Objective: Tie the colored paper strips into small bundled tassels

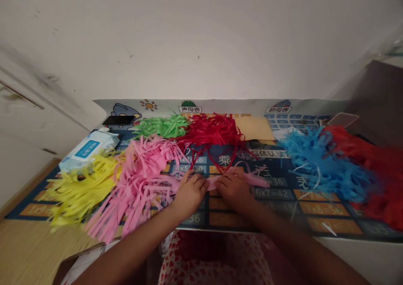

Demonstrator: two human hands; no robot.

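- Your left hand [190, 192] has its fingers bent and drawn together on a flat band of pale pink, fringed, paper-like material [213, 183], which lies low over the mat in front of you.
- Your right hand [234, 187] is likewise curled closed on that band, near the left; a short bare stretch shows between them.
- Beneath is a dark blue printed mat with orange cells [270, 193]; you can read "6x7=42" and the large characters "乘" and "表".
- Along its upturned back edge, white rectangular labels [189, 109] say "声母表" and "韵母表".
- To your left, a pale blue plastic pack [69, 158] bears white characters, partly blurred.
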